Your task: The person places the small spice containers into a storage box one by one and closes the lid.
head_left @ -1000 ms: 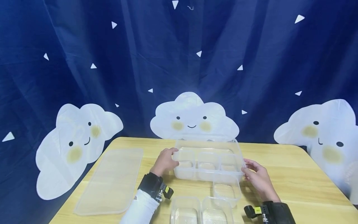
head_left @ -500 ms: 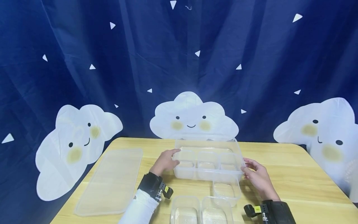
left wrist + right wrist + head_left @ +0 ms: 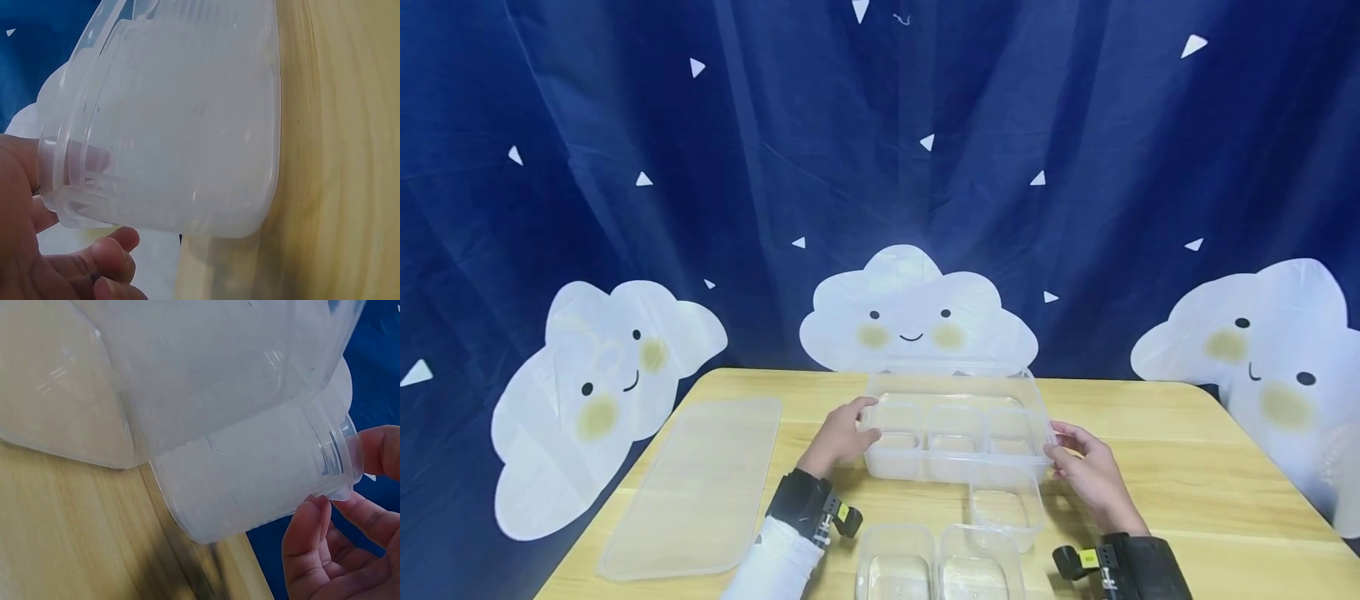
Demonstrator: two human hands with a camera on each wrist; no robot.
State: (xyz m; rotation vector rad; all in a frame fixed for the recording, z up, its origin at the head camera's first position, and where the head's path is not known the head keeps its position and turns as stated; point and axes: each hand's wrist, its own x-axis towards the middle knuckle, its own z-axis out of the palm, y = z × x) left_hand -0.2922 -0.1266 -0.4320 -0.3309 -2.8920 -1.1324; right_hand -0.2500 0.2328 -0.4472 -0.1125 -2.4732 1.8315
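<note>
A large clear plastic food container [image 3: 913, 468] stands near the back of the table, with three small clear boxes [image 3: 957, 427] in a row along its front side. My left hand [image 3: 842, 433] holds its left rim, one digit reaching over the edge; in the left wrist view the other fingers curl below the rim beside the container's wall [image 3: 181, 137]. At the opposite end my right hand [image 3: 1092, 473] pinches the right rim near the front corner. The right wrist view has that grip on the rim, with a loose small box [image 3: 219, 356] nearer the camera.
A loose small clear box [image 3: 1006, 508] stands just before the large container's right front. Two more boxes, a left one [image 3: 897, 554] and a right one [image 3: 981, 554], stand side by side at the table's front. A flat translucent lid [image 3: 696, 487] lies at left.
</note>
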